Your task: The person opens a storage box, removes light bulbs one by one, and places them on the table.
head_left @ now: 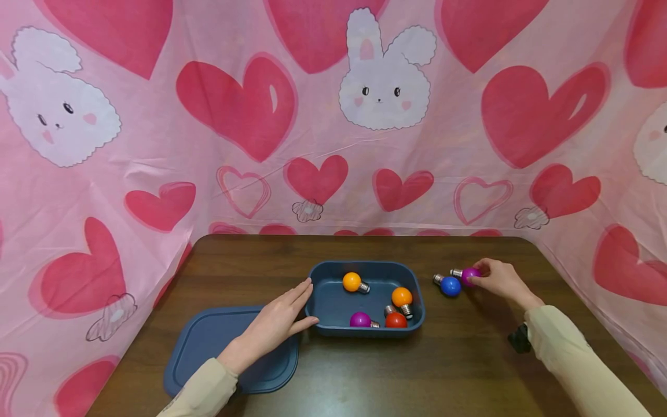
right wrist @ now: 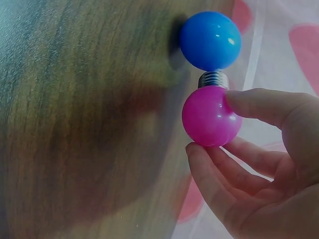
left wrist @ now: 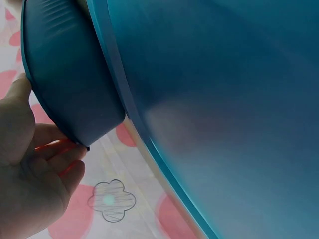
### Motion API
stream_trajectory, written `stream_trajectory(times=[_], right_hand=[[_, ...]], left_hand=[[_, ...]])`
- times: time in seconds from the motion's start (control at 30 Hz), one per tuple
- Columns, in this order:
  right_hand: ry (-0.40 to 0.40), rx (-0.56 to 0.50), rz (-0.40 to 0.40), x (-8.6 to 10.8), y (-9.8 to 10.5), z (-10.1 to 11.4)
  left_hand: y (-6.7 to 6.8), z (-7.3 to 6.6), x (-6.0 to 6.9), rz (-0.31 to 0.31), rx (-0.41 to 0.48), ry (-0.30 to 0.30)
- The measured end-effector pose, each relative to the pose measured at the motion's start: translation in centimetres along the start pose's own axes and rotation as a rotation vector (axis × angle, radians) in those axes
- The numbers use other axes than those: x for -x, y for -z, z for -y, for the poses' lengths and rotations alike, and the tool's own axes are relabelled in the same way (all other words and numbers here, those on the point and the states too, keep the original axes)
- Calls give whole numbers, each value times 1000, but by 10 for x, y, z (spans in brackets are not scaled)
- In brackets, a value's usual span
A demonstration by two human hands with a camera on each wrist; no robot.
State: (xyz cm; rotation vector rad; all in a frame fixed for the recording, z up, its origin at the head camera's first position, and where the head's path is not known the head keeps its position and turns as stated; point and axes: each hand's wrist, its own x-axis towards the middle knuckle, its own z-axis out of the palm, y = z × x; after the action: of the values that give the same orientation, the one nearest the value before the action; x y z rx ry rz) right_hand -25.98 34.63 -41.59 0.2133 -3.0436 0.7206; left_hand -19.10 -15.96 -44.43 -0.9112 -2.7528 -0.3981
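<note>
A dark blue box [head_left: 365,332] holds several bulbs: two orange, one purple and one red. My left hand [head_left: 276,319] rests its fingers against the box's left rim; in the left wrist view that hand [left wrist: 37,169] touches the edge of the box [left wrist: 75,74]. On the right, my right hand [head_left: 501,282] pinches a purple bulb [head_left: 471,277] lying beside a blue bulb [head_left: 450,286]. The right wrist view shows the thumb and fingers of my hand [right wrist: 264,159] on the magenta-looking bulb [right wrist: 209,119], with the blue bulb [right wrist: 210,41] just beyond it.
A flat blue lid [head_left: 219,341] lies on the brown wooden table [head_left: 396,382], left of the box and partly under my left forearm. A pink cloth [head_left: 323,133] with hearts and rabbits hangs behind and beside the table. A small black object [head_left: 519,339] shows by my right wrist.
</note>
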Motion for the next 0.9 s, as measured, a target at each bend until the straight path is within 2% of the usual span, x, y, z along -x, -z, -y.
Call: stream_trajectory(times=[0.67, 0.9], right_hand=[[-12, 26, 23, 0, -4, -5], [-45, 22, 64, 1, -2, -5]], left_hand=[[1, 0, 0, 2, 8, -3], [1, -1, 0, 1, 6, -2]])
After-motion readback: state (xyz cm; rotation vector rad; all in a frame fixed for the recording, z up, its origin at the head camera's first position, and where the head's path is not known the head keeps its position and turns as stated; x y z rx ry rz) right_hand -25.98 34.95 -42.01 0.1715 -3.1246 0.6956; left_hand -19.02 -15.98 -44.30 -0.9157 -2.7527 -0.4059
